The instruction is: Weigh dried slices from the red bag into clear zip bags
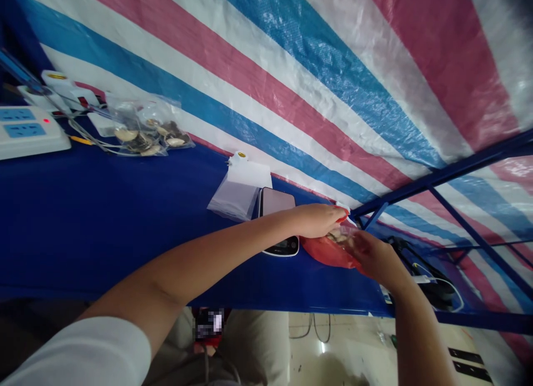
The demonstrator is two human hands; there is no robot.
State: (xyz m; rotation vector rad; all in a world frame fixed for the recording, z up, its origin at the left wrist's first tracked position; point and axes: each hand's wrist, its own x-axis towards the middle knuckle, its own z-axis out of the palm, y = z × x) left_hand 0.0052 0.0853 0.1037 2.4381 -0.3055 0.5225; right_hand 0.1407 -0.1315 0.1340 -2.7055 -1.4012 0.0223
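My left hand (322, 219) is closed on the gathered far edge of a red plastic bag (328, 254), with red film bunched at its fingertips. My right hand (377, 258) is at the bag's right side, its fingers bent around the opening and partly hidden by the plastic. Pale pieces (339, 237) show in the bag's mouth; their kind is not clear. Just left of the bag is a kitchen scale (280, 200), partly covered by my left forearm. Beside the scale lie clear flat plastic bags (235, 197).
Clear bags of dark and pale slices (152, 137) lie at the back left, near a power strip (31, 131) and cables. A white plug-like item (239, 158) stands by the striped sheet (250, 58). Black items with a white cable (437, 291) are at right, below blue frame bars (458, 166).
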